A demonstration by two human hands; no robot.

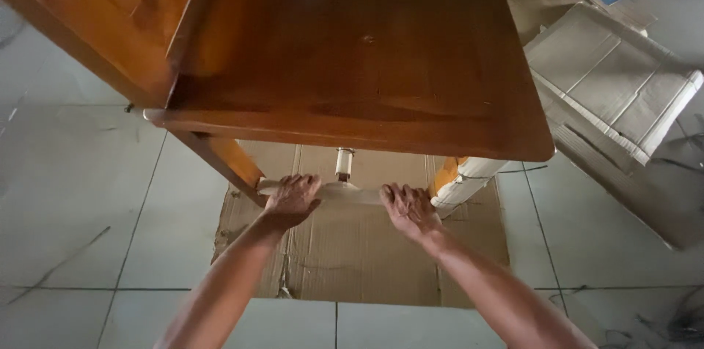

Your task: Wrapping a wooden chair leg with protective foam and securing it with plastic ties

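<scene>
Basically both hands, left hand (291, 200) and right hand (408, 208), have fingers clamped on the pale strip (345, 192) stretched under the wooden chair (352, 56); uneven pulling could tear it or tip the chair.

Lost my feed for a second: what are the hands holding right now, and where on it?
Both hands grip a pale strip stretched between the wooden chair's front legs: left hand near its left end, right hand right of its middle. What the strip is cannot be told.
</scene>
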